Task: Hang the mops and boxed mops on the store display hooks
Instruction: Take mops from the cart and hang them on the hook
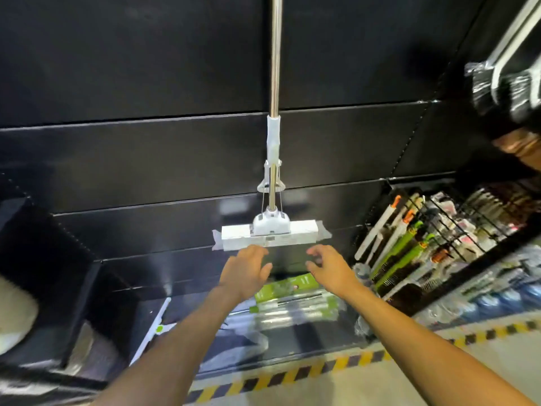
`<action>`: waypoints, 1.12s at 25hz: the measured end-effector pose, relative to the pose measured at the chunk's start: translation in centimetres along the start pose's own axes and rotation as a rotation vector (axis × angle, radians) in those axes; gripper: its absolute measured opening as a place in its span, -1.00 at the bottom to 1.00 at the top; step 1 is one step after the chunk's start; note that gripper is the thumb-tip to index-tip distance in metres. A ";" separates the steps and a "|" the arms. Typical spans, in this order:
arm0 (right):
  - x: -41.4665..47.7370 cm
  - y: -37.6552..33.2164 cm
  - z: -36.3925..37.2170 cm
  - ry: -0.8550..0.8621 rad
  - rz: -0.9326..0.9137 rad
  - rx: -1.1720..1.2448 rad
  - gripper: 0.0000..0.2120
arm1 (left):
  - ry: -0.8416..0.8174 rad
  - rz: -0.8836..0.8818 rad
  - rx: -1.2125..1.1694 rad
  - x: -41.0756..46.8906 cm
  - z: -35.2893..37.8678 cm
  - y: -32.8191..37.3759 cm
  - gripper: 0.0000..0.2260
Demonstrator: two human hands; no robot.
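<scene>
Mop [274,136] vertical, handle [275,54] up, sponge head [301,234] down

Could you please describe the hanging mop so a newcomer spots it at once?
Start at the black wall. Down its middle hangs the mop, steel pole uppermost. Its head is white; the boxed mops lying below are green.

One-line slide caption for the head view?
Open left hand and right hand reach toward the mop hanging on the black display wall.
</scene>
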State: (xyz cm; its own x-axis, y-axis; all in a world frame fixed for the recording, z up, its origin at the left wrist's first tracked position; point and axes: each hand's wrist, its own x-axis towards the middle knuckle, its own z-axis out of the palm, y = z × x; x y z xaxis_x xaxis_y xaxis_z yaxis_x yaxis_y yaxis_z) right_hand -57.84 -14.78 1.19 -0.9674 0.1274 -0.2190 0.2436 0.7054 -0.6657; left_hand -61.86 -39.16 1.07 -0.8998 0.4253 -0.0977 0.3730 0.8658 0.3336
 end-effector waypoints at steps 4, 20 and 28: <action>-7.3 7.2 1.9 -0.029 0.128 -0.011 -0.64 | -0.124 0.121 0.091 -3.4 5.0 3.3 -0.41; -50.1 36.6 -8.0 0.370 0.711 0.086 -0.62 | -0.433 0.794 0.267 -18.4 24.5 41.8 -0.52; -73.5 46.1 -12.3 0.695 1.070 0.168 -0.62 | -0.504 1.179 0.301 -29.9 32.8 64.3 -0.47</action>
State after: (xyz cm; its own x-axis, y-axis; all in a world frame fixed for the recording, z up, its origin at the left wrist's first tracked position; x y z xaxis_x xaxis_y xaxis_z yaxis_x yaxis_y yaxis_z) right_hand 23.62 16.96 -4.60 -0.1065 0.9431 -0.3149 0.8736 -0.0626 -0.4827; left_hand -3.57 12.49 -5.32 0.1567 0.9550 -0.2520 0.9651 -0.0937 0.2447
